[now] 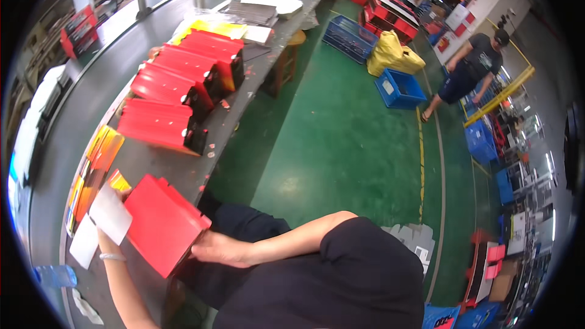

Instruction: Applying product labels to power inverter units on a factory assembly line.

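Note:
A flat red panel-like piece [161,222] with a notched edge lies tilted at the near end of the grey bench. My right hand [216,248] is closed on its near right edge, thumb side against the red face. My left hand [107,240] is at the panel's left side, mostly hidden behind white sheets [111,213]; its fingers barely show, so their grip is unclear. A yellow-orange printed piece [119,180] shows just above these sheets. Farther along the bench stand several red casings [161,123] in a row, with dark ends facing the aisle.
Orange-yellow printed sheets [105,147] lie along the bench's left side, near a clear bottle [56,276]. White and grey stacks [262,3] sit at the far end. On the green floor are blue crates [399,88] and a yellow sack [393,55]. A person [472,67] walks at the right.

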